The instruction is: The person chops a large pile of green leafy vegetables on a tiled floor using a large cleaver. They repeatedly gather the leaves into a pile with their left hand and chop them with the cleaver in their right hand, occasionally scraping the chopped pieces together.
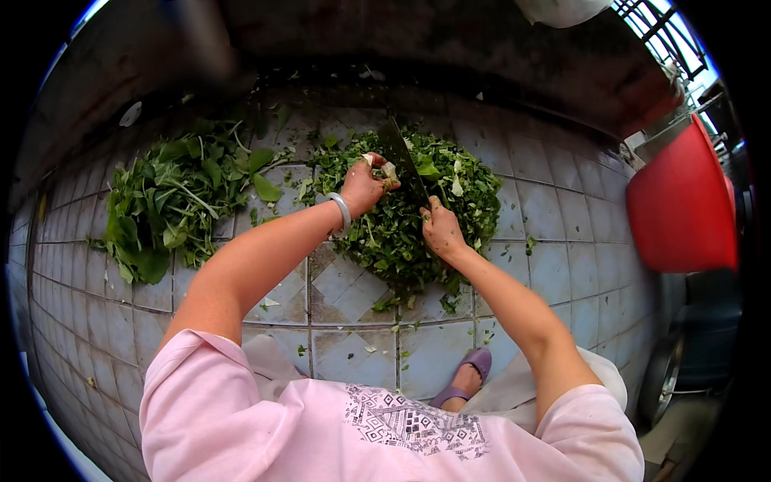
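My right hand grips the handle of a broad, dark-bladed knife, whose blade points away from me over a large heap of chopped leafy greens. Just left of the blade, my left hand, with a pale bangle at the wrist, has its fingers curled around small pale pieces of vegetable. Whatever the heap rests on is hidden beneath it. To the left lies a pile of uncut leafy greens on the tiled floor.
Leaf scraps lie scattered over the floor tiles. A red plastic tub stands at the right, above a dark object with a wheel. A dark wall runs along the far side. My purple shoe is near the heap.
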`<state>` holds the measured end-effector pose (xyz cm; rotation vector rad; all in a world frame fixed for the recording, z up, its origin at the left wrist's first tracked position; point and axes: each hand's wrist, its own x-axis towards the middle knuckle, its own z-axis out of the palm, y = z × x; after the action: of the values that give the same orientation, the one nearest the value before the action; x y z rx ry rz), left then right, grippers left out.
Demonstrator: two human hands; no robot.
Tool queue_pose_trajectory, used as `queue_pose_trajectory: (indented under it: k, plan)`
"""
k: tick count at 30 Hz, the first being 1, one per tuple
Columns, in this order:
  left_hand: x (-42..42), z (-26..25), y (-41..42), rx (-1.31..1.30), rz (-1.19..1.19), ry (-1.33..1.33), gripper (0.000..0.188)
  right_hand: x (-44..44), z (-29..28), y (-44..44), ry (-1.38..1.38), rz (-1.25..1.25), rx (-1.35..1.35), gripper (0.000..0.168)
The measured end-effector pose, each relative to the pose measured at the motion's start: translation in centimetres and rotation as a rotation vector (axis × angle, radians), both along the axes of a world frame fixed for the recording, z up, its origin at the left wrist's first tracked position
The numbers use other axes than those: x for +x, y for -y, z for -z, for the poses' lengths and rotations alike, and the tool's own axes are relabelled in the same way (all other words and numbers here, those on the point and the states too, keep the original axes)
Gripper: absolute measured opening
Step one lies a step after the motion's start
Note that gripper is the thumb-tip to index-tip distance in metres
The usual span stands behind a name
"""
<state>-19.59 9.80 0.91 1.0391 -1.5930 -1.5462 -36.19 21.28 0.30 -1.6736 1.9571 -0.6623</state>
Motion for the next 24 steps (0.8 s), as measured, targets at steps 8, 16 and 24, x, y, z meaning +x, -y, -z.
queue_pose_trajectory:
  k: [8,16,24]
  plan:
    - [6.9,1.3,4.3,-0.321,-0.355,0.49,0.024,0.2,-8.8,0.2,0.0,0.047,-0.217,0.024]
    - [21.8,2.9,6.7,-0.081,-0.593,0.477,0.022,1.9,-6.8,0.9,-0.154,-0.042,-0.397,0.041]
    - [24.3,1.3,5.7,0.139,-0.469,0.528,0.019,0.5,-4.5,2.1,-0.2,-0.11,0.277,0.024]
